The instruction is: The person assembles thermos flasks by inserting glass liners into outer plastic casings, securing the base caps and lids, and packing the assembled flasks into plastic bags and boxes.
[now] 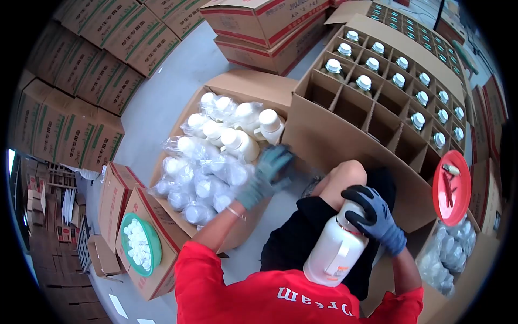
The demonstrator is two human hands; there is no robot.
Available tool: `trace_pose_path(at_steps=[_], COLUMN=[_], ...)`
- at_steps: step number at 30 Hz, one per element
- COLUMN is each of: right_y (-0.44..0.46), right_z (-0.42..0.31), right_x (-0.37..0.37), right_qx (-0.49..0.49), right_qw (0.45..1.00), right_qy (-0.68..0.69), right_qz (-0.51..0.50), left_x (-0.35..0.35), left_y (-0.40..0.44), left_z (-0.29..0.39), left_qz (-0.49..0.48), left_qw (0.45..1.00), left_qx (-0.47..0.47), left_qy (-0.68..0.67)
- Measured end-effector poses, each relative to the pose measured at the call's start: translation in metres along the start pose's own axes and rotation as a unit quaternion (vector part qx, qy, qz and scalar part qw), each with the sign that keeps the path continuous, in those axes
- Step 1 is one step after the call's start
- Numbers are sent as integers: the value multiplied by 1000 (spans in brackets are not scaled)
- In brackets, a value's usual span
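Note:
My right hand (375, 216), in a grey and dark blue glove, is wrapped round the top of a white thermos flask (335, 251) with a handle, which leans against my lap. My left hand (268, 175), in a green-grey glove, is over the right edge of an open carton, its fingers apart and a little blurred, with nothing in them. Inside that carton (253, 81) are white flasks (237, 143), some bare, and others in clear plastic wrap (202, 178).
A divided carton (345, 121) with white-capped bottles (363, 82) stands front right. A red tray (452, 186) with tools is at the right, above plastic-wrapped items (448, 254). A green bowl (156, 243) of white pieces sits on a carton at the left. Stacked cartons (75, 65) stand behind.

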State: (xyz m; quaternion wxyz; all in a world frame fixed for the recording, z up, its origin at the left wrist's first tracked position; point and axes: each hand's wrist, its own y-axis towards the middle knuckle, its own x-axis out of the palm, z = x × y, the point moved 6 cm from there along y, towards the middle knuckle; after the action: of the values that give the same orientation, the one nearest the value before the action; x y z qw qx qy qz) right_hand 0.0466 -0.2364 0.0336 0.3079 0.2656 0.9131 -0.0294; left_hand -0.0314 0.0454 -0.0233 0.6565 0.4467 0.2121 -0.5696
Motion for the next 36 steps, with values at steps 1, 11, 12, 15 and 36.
trace_pose_path(at_steps=[1, 11, 12, 15, 36], right_y=[2, 37, 41, 63, 156], right_z=[-3, 1, 4, 10, 134], right_x=[2, -16, -19, -35, -119], right_qx=[5, 83, 93, 68, 85], right_qw=[1000, 996, 995, 997, 601], right_qy=[-28, 28, 40, 24, 792], right_qz=[12, -1, -4, 24, 65], left_x=[-3, 21, 12, -18, -43], left_y=[-5, 17, 24, 28, 134], left_z=[-54, -329, -332, -341, 62], left_qz=[56, -111, -52, 181, -58], left_qw=[995, 843, 847, 886, 917], left_qx=[-68, -446, -450, -382, 73], left_qy=[49, 278, 278, -190, -387])
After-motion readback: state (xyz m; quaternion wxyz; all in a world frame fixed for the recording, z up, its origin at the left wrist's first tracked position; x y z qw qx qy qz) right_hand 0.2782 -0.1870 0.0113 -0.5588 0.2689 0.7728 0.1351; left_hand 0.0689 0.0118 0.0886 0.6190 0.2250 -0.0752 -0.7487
